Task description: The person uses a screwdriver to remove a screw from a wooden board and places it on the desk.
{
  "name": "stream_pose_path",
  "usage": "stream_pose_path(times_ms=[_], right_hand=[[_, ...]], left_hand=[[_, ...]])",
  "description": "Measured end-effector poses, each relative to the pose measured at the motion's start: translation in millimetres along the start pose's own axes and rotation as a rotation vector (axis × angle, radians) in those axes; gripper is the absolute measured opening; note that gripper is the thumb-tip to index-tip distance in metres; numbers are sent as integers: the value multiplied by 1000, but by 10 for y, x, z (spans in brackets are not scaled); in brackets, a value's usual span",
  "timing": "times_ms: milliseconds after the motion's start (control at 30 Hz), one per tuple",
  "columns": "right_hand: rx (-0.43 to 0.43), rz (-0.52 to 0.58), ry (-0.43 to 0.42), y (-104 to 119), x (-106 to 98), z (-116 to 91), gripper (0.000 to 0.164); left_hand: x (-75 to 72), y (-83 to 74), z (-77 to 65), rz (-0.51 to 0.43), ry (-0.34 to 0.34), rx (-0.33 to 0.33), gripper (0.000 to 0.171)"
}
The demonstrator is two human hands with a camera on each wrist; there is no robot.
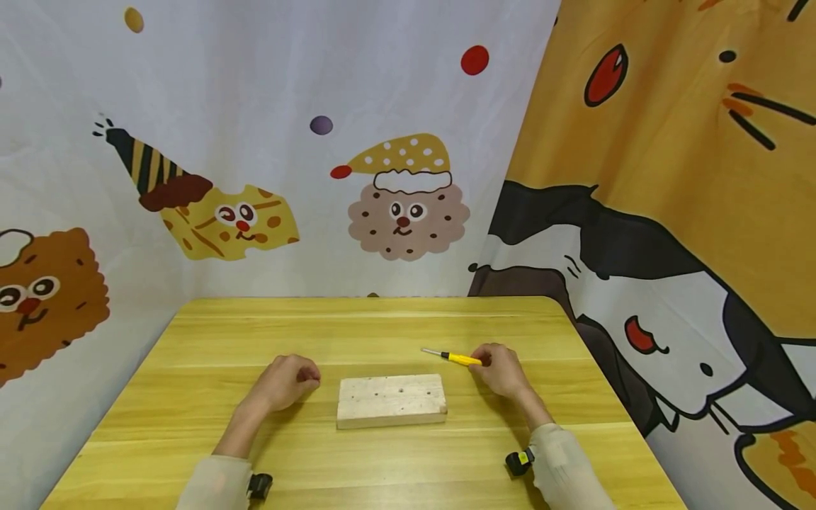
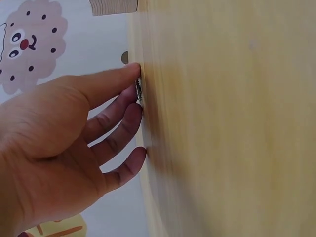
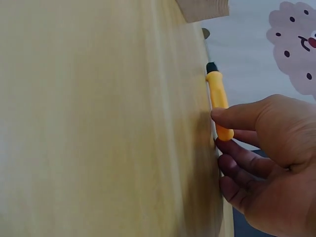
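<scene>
My left hand rests at the tabletop, left of a pale wooden block with several small holes in its upper face. In the left wrist view, its thumb and fingers pinch a small metal screw, mostly covered by the fingertips. On the block's other side, my right hand holds a screwdriver by the end of its yellow handle. The shaft points left and slightly away from me, low over the table. Thumb and fingers grip that handle in the right wrist view, where the shaft is hidden.
The wooden table carries the block in its middle. A printed curtain hangs behind the far edge, and another orange one hangs along the right. Small black cameras are strapped at both wrists.
</scene>
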State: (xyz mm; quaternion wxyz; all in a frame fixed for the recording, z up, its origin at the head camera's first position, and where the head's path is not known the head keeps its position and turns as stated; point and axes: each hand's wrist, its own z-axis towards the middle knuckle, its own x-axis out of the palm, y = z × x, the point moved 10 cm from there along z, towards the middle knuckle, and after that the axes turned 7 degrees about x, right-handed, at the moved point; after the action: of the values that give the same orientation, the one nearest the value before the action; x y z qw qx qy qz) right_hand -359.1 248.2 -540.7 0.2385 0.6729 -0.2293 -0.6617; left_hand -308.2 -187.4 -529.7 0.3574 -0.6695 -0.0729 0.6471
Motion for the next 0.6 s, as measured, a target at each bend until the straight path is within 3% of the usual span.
stream_pose_path(times_ms=[100,367,600], right_hand=[[-6,-17,-2,-10,8,7,12],[-39,-21,-16,1,-3,-16,15],[-67,-19,0,-13,1,-3,36]], left_hand=[[11,21,-11,-45,19,-8,4],[15,61,-43,-102,69,-33,27],[-18,35,-39,-87,78,-13,47]])
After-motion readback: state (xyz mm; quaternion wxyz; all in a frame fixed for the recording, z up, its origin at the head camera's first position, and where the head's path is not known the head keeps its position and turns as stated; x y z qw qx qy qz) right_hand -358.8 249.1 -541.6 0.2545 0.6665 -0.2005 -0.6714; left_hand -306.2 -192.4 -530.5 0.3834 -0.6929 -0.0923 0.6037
